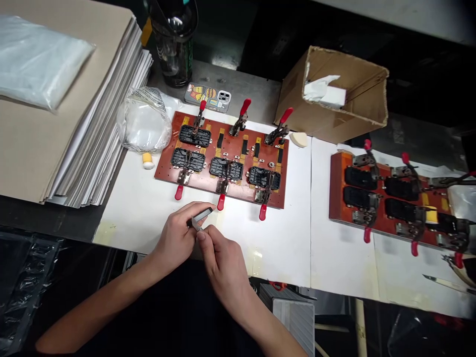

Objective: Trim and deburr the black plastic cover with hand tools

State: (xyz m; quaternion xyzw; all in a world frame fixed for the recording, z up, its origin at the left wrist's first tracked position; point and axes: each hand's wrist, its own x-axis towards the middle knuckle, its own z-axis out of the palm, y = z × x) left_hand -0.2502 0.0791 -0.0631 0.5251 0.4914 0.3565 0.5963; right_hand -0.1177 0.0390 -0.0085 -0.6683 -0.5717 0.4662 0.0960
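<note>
Both the left hand and the right hand are close together and clamped on a small silver-and-black metal tool, above a white paper-covered surface, near a flat red-brown clamping board.

The left hand and right hand are both bare.

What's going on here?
A person holds a small utility knife in the left hand, and the right hand pinches its metal end. Both are just in front of a red-brown fixture board, whose red-handled toggle clamps sit around black moulded parts. A second loaded board lies to the right.
</note>
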